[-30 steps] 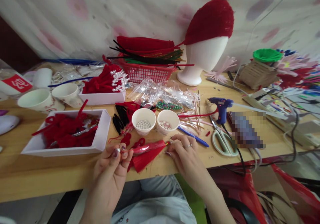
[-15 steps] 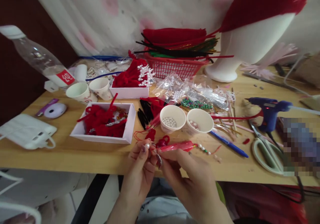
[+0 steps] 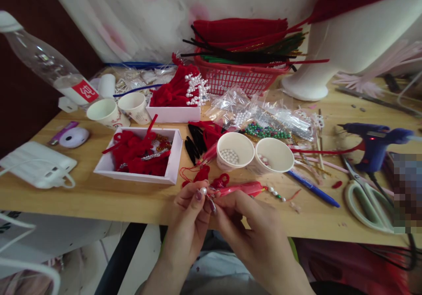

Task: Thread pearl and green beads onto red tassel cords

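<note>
My left hand (image 3: 189, 216) is closed near the table's front edge, with a white pearl bead (image 3: 203, 191) pinched between thumb and fingertips. Close against it, my right hand (image 3: 257, 227) is also closed in a pinch; whatever sits between its fingertips is too small and hidden to name. Just behind the hands lie a red tassel (image 3: 244, 188) in clear wrap and a red looped knot (image 3: 220, 180). A short string of white and green beads (image 3: 276, 194) trails to the right of the tassel.
Two paper cups (image 3: 234, 140) with beads stand behind my hands. A white box (image 3: 173, 163) of red fuzzy pieces is to the left. Rightward are a blue pen (image 3: 314, 189), scissors (image 3: 365, 205) and a blue glue gun (image 3: 371, 145). A red basket (image 3: 237, 77) stands behind.
The view has shifted slightly, so the things at the right sit farther right. Both hands stay together at the pearl bead, with hardly any change in their pinch.
</note>
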`<state>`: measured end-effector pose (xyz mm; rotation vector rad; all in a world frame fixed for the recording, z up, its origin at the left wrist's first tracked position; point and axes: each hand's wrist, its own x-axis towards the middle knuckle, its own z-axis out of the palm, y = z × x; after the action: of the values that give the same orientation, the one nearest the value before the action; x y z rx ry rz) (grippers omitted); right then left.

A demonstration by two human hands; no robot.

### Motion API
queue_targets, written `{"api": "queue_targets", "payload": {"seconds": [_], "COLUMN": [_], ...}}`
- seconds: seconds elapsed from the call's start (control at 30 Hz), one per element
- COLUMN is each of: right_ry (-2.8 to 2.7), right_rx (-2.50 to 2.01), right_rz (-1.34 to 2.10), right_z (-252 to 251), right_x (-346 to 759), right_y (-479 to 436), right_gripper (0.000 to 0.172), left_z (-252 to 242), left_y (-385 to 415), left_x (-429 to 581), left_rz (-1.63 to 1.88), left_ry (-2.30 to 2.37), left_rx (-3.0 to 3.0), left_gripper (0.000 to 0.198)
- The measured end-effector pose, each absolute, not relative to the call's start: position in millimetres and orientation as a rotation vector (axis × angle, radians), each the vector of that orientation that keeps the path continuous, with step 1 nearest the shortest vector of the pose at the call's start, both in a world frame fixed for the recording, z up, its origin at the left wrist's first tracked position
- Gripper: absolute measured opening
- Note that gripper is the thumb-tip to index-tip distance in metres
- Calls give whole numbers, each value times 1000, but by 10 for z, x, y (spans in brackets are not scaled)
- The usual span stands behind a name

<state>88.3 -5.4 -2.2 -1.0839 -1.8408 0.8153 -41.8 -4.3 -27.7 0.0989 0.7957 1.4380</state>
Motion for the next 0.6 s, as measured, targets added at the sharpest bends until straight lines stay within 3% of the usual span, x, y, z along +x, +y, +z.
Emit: {"api": "queue_targets", "payload": {"seconds": [0.6], "right_ry": [-1772], "right_rx": [-1068], "right_rz": [848], "right_z": [-38], "right_x": [897], "right_y": [-36], "right_gripper": [14], "left_z": [-308], "left_y": [-50], "left_x": [-429], "left_rz": [1388], "left_ry": [783], "left_rx": [189], "left_gripper": [29]}}
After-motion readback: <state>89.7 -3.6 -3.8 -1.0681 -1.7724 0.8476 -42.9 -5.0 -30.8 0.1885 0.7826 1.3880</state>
